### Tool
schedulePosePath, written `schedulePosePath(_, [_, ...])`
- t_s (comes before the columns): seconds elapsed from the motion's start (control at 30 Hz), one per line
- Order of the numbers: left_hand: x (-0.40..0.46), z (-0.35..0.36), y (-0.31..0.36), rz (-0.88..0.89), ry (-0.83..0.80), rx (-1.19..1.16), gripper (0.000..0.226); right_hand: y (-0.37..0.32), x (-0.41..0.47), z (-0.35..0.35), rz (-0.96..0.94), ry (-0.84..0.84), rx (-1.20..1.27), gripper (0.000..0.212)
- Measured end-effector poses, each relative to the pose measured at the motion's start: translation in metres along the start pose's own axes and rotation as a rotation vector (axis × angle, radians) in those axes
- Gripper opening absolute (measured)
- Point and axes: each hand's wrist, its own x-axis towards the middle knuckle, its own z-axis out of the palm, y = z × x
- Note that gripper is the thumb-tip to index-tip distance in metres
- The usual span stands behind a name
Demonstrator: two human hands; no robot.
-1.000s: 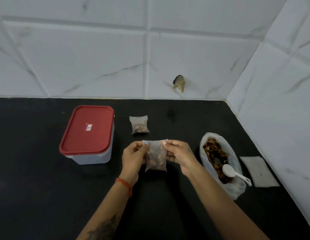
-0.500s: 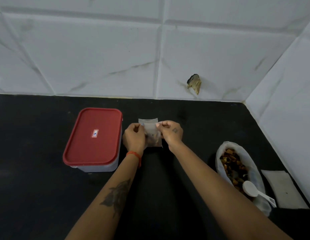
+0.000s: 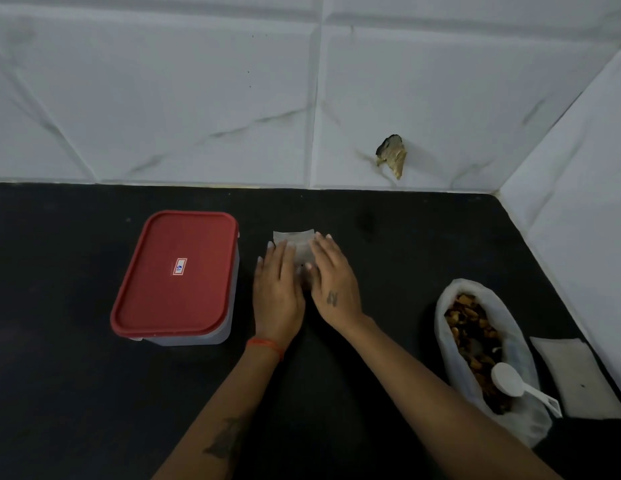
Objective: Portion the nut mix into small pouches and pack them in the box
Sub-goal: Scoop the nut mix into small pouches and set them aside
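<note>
Two small clear pouches (image 3: 302,249) lie stacked on the black counter, mostly covered by my hands. My left hand (image 3: 278,289) lies flat on their left side with straight fingers. My right hand (image 3: 333,285) presses flat on their right side. The box (image 3: 179,275), a pale tub with its red lid closed, stands just left of my left hand. An open white bag of nut mix (image 3: 479,348) lies at the right with a white plastic scoop (image 3: 517,382) resting in it.
A stack of flat empty pouches (image 3: 576,375) lies right of the nut bag, near the side wall. White tiled walls close the back and right of the counter (image 3: 59,393). A chipped spot (image 3: 392,155) marks the back wall.
I carried the filled pouch forward and laid it on the pouch lying on the counter. Both hands let go of its top corners and now press flat on it.
</note>
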Motion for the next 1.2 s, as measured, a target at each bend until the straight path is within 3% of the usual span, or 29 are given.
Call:
schedulePosePath(0.07, [-0.005, 0.002, -0.004, 0.025, -0.098, 0.093, 0.057, 0.006, -0.005, 0.004, -0.082, -0.086, -0.075, 0.046])
schedulePosePath(0.2, [-0.005, -0.001, -0.006, 0.028, -0.173, 0.168, 0.061, 0.008, -0.004, -0.001, -0.075, -0.262, -0.081, 0.052])
schedulePosePath(0.37, [-0.005, -0.014, 0.017, 0.038, -0.163, 0.102, 0.051, -0.001, 0.002, -0.029, 0.074, -0.312, 0.115, 0.047])
schedulePosePath(0.5, [-0.01, -0.029, 0.064, 0.0, -0.091, -0.174, 0.045, -0.014, -0.005, -0.083, 0.191, -0.2, 0.309, 0.045])
schedulePosePath(0.77, [-0.038, -0.021, 0.175, -0.01, -0.121, -0.636, 0.043, 0.005, -0.064, -0.21, 0.413, 0.073, 0.563, 0.047])
schedulePosePath(1.03, [-0.088, 0.042, 0.272, 0.027, -0.389, -0.772, 0.045, 0.074, -0.138, -0.29, 0.711, 0.403, 0.5, 0.042])
schedulePosePath(1.2, [-0.111, 0.083, 0.314, -0.14, -0.685, -0.702, 0.057, 0.124, -0.179, -0.296, 0.885, 0.381, 0.223, 0.046])
